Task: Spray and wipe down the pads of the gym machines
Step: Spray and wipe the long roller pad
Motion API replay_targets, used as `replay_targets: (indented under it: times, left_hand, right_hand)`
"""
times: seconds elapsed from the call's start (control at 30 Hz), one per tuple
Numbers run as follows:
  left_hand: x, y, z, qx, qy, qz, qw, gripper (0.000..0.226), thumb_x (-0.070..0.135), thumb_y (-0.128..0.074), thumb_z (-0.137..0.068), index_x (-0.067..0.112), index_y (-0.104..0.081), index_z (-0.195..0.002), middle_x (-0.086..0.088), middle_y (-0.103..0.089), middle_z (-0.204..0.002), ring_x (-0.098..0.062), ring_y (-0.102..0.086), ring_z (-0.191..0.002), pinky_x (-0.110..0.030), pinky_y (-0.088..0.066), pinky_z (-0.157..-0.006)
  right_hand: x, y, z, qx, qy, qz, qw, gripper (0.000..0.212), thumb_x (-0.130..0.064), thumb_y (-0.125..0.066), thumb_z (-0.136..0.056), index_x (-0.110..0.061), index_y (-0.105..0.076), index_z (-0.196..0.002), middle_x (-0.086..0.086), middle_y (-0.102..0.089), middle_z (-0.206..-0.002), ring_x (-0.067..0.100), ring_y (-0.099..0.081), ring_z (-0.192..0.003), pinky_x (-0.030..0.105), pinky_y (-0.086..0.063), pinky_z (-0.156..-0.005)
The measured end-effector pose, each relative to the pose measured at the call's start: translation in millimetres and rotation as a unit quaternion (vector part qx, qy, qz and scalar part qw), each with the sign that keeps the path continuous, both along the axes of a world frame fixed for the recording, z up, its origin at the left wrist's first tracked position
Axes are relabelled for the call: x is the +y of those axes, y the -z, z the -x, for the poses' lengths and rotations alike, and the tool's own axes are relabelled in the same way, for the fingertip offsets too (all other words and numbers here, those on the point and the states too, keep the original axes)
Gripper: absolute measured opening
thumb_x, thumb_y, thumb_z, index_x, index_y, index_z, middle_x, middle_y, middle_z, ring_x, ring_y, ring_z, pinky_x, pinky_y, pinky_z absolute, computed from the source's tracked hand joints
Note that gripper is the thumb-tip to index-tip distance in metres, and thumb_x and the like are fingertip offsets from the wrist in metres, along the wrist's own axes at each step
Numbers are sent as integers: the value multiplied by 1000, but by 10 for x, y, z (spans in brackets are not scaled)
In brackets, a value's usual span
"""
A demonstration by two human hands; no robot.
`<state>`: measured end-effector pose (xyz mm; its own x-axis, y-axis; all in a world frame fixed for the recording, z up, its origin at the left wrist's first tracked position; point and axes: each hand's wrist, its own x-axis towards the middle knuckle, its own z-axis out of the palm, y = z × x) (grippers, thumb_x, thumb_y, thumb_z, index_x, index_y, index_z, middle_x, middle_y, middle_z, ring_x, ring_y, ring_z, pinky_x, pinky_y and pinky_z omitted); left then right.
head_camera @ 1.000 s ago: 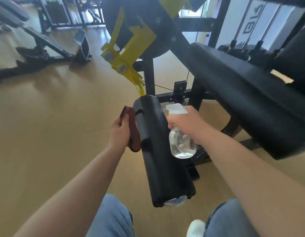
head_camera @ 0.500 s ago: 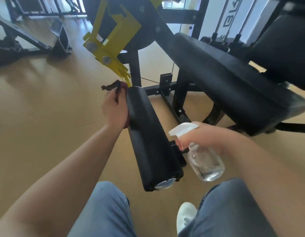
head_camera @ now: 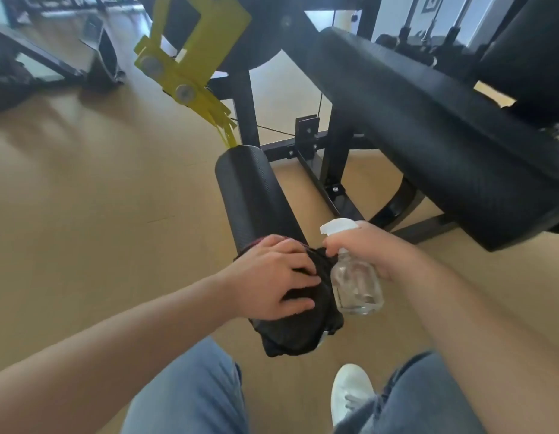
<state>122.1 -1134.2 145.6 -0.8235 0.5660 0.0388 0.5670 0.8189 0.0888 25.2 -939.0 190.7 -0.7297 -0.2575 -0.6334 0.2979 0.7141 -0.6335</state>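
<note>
Fingers (head_camera: 303, 278) of left hand (head_camera: 265, 277) spread apart, laid flat and slightly curved over a dark cloth (head_camera: 290, 336), pressing it onto the near end of the black roller pad (head_camera: 253, 189). Cloth drapes over that end and hangs a little past it; a reddish edge shows by the knuckles. Roller pad runs away from the person towards a yellow bracket (head_camera: 190, 57) on the machine frame, its far length bare and textured. Right hand (head_camera: 372, 249) just beside the left, fingers curled round the neck of a clear spray bottle (head_camera: 355, 286), forefinger under the white trigger head (head_camera: 337, 225). Bottle held tilted, its nozzle pointing left, body close against the draped cloth; cannot tell whether the two touch. A little clear liquid sits in the bottom of the bottle. Long black bench pad (head_camera: 428, 126) lies to the right, raised on a black frame, well apart from both hands. Wooden floor (head_camera: 99, 183) beneath. Blue jeans (head_camera: 193, 386) and one white shoe (head_camera: 350, 389) at the lower edge. More gym equipment far left, blurred.
</note>
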Motion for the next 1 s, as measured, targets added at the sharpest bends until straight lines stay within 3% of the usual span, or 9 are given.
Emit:
replay_targets:
  times: [0.1, 0.23, 0.33, 0.47, 0.57, 0.7, 0.8, 0.9, 1.0]
  left_hand:
    - [98, 240, -129, -39, -11, 13, 999, 60, 62, -33, -101, 31, -44, -151, 12, -42, -157, -12, -23, -152, -49, -8, -126]
    - [-94, 298, 32, -11, -33, -16, 999, 55, 58, -35, -102, 30, -45, -148, 10, -42, -157, -13, -23, -153, -50, -8, -126]
    - [-284, 305, 288, -8, -50, -24, 998, 49, 50, -38, -102, 30, -48, -146, 9, -46, -154, -13, -27, -151, -51, -7, -127]
    - [-566, 311, 670, 0, -67, -34, 997, 48, 45, -33, -102, 28, -50, -143, 5, -48, -152, -16, -29, -151, -57, -9, -125]
    - [-804, 343, 930, 22, -103, -37, 994, 49, 40, -32, -101, 24, -51, -143, 3, -48, -153, -20, -28, -152, -61, -5, -123]
    - [-1290, 295, 1394, 35, -228, -2, 973, 52, 42, -21, -103, 30, -43, -149, 4, -43, -156, -30, -24, -152, -63, -1, -122]
    - [-1526, 236, 1726, 36, -285, 33, 957, 61, 37, -15, -95, 32, -41, -150, 6, -38, -159, -37, -23, -150, -69, -1, -119]
    - [-1489, 224, 2039, 34, -381, 43, 923, 52, 33, -23, -102, 34, -37, -152, 4, -36, -160, -36, -22, -150, -69, -2, -119]
    - [-1368, 237, 2068, 1, -413, 47, 909, 55, 42, -19, -104, 30, -31, -157, 0, -28, -165, -35, -11, -154, -68, 0, -120]
  right_hand:
    - [-36, 145, 92, -38, 1, 20, 999, 59, -29, -75, -71, -17, -56, -126, 13, -68, -112, 32, -71, -99, 52, -59, -92]
    - [-32, 214, 288, -105, -15, 52, 993, 51, -21, -75, -73, -10, -65, -122, 18, -71, -113, 33, -73, -98, 54, -58, -96]
    - [-73, 263, 411, -162, -61, 91, 981, 44, -15, -73, -79, -5, -68, -122, 18, -67, -109, 31, -64, -95, 50, -54, -95]
    - [-138, 354, 574, -183, -111, 143, 966, 20, -6, -66, -88, -16, -72, -104, 5, -67, -90, 18, -62, -79, 36, -53, -74]
    - [-183, 346, 612, -153, -158, 133, 966, 18, -6, -64, -89, -17, -72, -100, 2, -63, -90, 14, -59, -75, 30, -49, -65]
    - [-259, 395, 636, -153, -189, 101, 965, 31, -18, -72, -80, -19, -71, -111, 6, -65, -105, 21, -62, -93, 35, -53, -79]
    - [-305, 471, 669, -144, -200, 88, 965, 50, -29, -74, -62, -20, -68, -112, 8, -65, -106, 20, -63, -90, 34, -53, -74]
    - [-321, 531, 741, -149, -198, 77, 966, 62, -32, -75, -57, -19, -65, -117, 9, -66, -111, 24, -66, -91, 37, -55, -73]
    - [-332, 491, 677, -131, -207, 90, 965, 51, -30, -72, -58, -19, -66, -108, 10, -61, -103, 23, -61, -84, 33, -53, -66]
